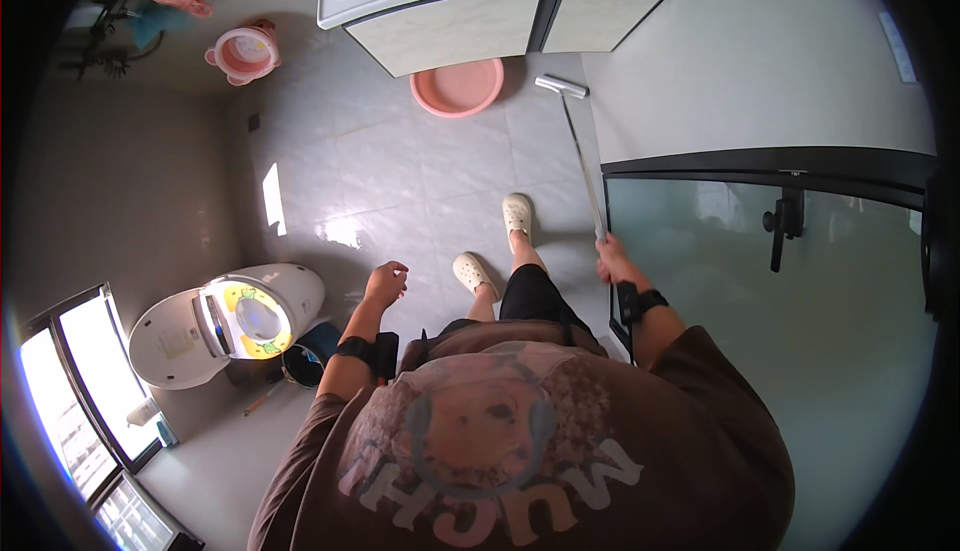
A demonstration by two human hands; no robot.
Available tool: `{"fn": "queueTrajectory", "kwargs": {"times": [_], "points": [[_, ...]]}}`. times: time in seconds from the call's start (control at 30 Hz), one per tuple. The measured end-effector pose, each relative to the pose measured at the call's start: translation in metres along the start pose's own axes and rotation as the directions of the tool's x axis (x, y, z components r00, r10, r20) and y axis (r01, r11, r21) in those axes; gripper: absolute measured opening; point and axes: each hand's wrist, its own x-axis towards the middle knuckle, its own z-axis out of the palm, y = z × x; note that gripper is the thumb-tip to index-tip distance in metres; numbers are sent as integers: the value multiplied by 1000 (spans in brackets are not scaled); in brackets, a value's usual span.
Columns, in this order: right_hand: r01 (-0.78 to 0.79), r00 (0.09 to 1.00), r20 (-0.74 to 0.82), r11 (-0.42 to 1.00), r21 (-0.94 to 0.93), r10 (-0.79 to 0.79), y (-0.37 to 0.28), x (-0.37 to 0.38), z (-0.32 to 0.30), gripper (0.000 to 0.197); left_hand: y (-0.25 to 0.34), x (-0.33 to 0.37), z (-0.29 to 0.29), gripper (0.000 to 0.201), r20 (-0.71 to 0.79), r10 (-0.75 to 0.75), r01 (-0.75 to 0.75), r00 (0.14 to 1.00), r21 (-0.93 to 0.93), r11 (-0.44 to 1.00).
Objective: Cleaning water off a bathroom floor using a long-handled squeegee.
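Note:
My right hand (616, 259) is wrapped round the upper end of a long-handled mop (578, 141). Its thin metal pole slants away from me, and its narrow silver and white bar head rests on the tiled floor beyond my feet, right of a pink basin (458, 88). On the other side of my body, my left hand (386, 283) hangs over the floor with loosely bent fingers and nothing in it. Closest to that hand are my left cream clog and a toilet (290, 291) with a yellow and green child seat.
A vanity cabinet (450, 26) spans the far side, partly over the basin. Close on my right stands a black-framed frosted glass door (740, 281). Another pink tub (245, 53) sits far left. Beside the toilet is a dark bin (305, 363); windows (110, 371) are lower left.

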Motion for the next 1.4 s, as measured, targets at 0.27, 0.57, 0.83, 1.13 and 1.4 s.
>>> {"fn": "queueTrajectory", "kwargs": {"times": [0.27, 0.57, 0.83, 1.13, 1.4], "points": [[356, 892, -20, 731, -583, -451, 130, 2, -21, 44, -14, -13, 4, 23, -20, -5, 6, 1000, 8, 1000], [409, 836, 60, 546, -731, -546, 85, -5, -22, 47, -17, -20, 1, 23, -74, 64, -59, 995, 68, 996], [284, 883, 9, 519, -806, -469, 182, -125, -47, 36, -51, -28, 14, 24, -50, 65, -64, 997, 24, 998], [383, 782, 52, 413, -827, -621, 125, -52, -13, 37, -72, -37, 3, 24, -27, 33, -31, 999, 71, 997], [339, 834, 93, 371, -865, -544, 171, -116, -23, 30, -95, -53, 0, 23, -95, 29, -35, 995, -62, 997]]}}
